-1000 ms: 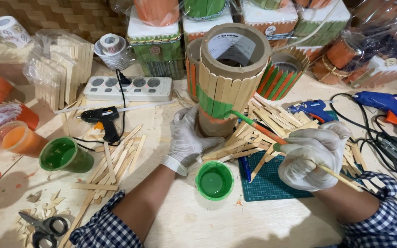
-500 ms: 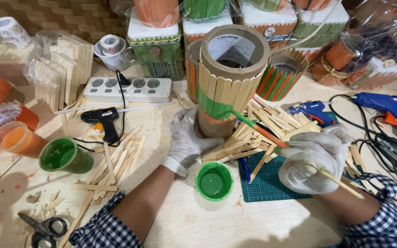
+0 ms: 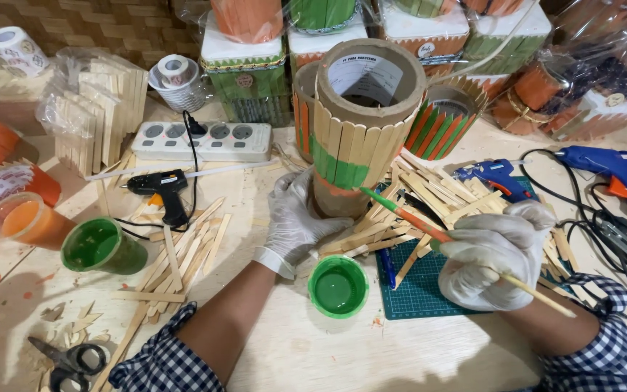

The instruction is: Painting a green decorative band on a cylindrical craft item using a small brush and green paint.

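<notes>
Pale wooden worktable (image 3: 313,363), crowded with craft clutter.
Three glue guns lie about: one black (image 3: 160,187), two blue (image 3: 498,178) (image 3: 615,173). Two green paint cups (image 3: 337,285) (image 3: 101,245) sit among loose flat wooden sticks (image 3: 183,254). Gloved left hand (image 3: 295,218) wraps the base of a stick-clad cardboard tube (image 3: 361,123) standing upright; gloved right hand (image 3: 495,258) pinches a thin brush (image 3: 437,232), its tip touching the tube's green band.

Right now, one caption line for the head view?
Gloved left hand steadies stick-clad cardboard tube; right hand paints its green band with a brush.
</notes>
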